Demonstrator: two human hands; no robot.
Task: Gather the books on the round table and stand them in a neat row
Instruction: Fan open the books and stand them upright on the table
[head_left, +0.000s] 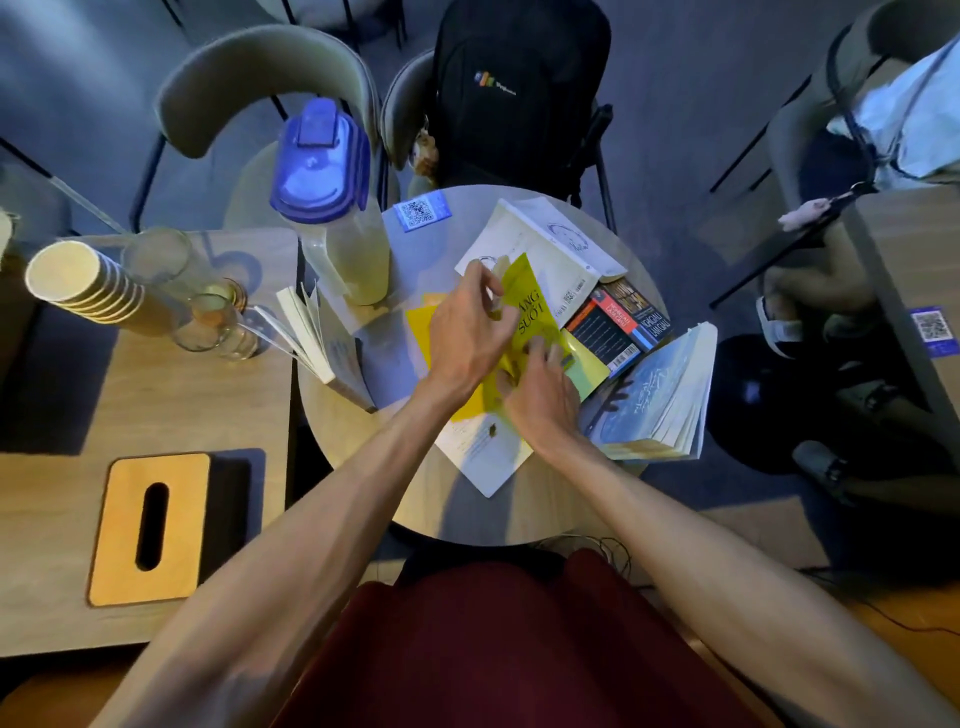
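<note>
Both hands meet on a yellow book (532, 317) at the middle of the round table (467, 514). My left hand (467, 332) grips its upper edge, and my right hand (540, 392) holds its lower edge. Around it lie a thick white book (550, 244), a black and red book (618, 322), a blue book with fanned pages (660, 400) and a white book (483, 452) partly under my hands. At the table's left, a white book (322, 343) stands half open.
A tall pitcher with a blue lid (332, 208) stands at the table's back left. On the wooden table to the left are stacked paper cups (78, 286), glasses (213, 322) and a tissue box (150, 525). A black backpack (514, 93) rests on the far chair.
</note>
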